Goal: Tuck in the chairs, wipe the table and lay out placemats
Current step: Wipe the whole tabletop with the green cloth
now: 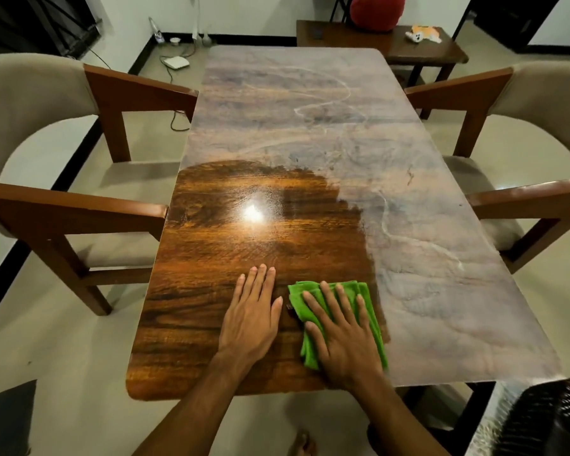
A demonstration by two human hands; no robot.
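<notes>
A long wooden table (277, 133) stretches away from me. Its near left part is dark and glossy; the far part and the right side carry a grey dusty film with smear marks. A folded green cloth (374, 311) lies on the near part of the table, at the border of the dusty area. My right hand (341, 337) presses flat on the cloth with fingers spread. My left hand (252, 314) rests flat on the bare wood just left of the cloth. A beige cushioned chair (46, 153) with wooden arms stands at the left side, another chair (520, 159) at the right.
A dark side table (352, 39) beyond the far end holds a red object (375, 11) and a small orange and white toy (423, 33). Cables and a white box (176, 62) lie on the floor at the back left. A black wicker object (553, 419) is at the bottom right.
</notes>
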